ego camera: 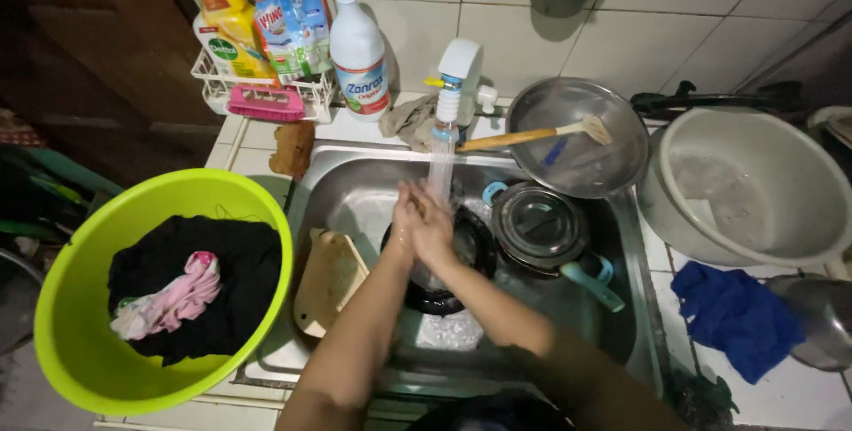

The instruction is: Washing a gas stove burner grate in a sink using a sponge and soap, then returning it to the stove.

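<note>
- Over the sink [355,187], the left hand [406,218] and right hand [432,231] were pressed together, fingers closed on each other, holding nothing.
- The water stream [440,165] fell straight onto them from the tap [457,76] just behind.
- A dark pan [457,258] lay directly beneath both.

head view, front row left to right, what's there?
Lime green plastic basin holding black and pink clothes → tan cutting board leaning in the steel sink → left hand and right hand pressed together under the running water → glass pot lid → blue cloth.
</note>
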